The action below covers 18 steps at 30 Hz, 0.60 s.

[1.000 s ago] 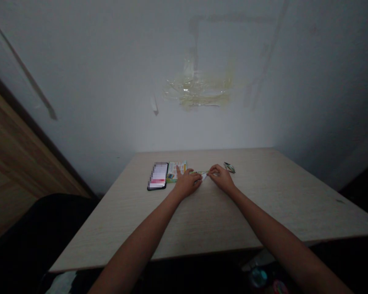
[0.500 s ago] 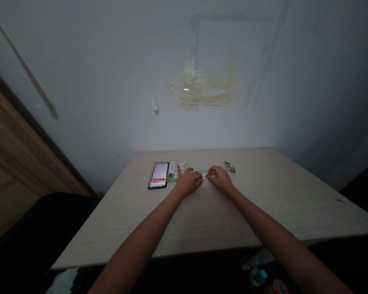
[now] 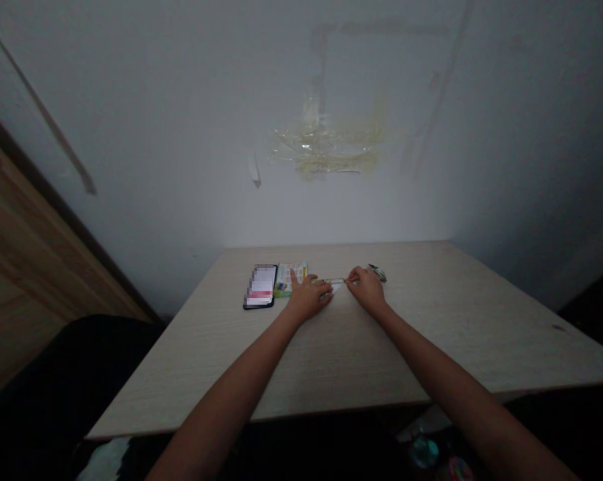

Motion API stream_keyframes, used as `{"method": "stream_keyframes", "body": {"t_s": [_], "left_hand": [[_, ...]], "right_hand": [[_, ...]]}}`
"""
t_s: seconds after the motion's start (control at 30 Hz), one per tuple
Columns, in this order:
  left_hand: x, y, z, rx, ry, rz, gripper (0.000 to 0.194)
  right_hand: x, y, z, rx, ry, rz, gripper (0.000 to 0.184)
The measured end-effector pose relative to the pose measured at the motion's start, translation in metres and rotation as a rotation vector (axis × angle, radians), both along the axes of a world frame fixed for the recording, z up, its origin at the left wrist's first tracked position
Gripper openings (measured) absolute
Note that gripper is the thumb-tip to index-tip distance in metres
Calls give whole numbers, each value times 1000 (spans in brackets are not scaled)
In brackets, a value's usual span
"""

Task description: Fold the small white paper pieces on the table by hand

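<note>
My left hand lies palm down with its fingers spread, pressing on a printed sheet of paper with colourful pictures and green edges. From under that hand a narrow, folded-looking part of the paper sticks out to the right. My right hand pinches the far end of this part between thumb and fingers. Much of the sheet is hidden by my left hand, so its full shape cannot be made out. A phone with a lit, blurred screen lies just left of the sheet.
A small dark-and-light folded piece lies behind my right hand. The pale wooden table meets a wall with old clear tape. A dark chair back stands on the left. Below the table's front edge is a bottle.
My right hand has shifted slightly to the right, away from my left hand, and more of the narrow paper part shows between them. My left hand stays in place.
</note>
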<state>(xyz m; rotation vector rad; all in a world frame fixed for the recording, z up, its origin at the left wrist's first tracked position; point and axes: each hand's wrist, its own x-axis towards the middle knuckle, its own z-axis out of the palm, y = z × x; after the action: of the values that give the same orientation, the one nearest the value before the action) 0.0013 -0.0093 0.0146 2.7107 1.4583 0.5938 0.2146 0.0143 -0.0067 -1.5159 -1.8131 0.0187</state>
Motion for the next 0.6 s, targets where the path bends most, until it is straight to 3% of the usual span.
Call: {"method": "stream_keyframes", "body": {"t_s": [0.17,0.33,0.6], "left_hand": [[-1,1,-2,-14,-24,-10,26],[-3,2,-3,-52,-44,7,25],[-3,0,-1,-54,-7,3,29]], "right_hand": [[3,2,-1,2,42,45,6],[4,6,-5,5,251,137,7],[1,15,-12,-106,322,256,13]]}}
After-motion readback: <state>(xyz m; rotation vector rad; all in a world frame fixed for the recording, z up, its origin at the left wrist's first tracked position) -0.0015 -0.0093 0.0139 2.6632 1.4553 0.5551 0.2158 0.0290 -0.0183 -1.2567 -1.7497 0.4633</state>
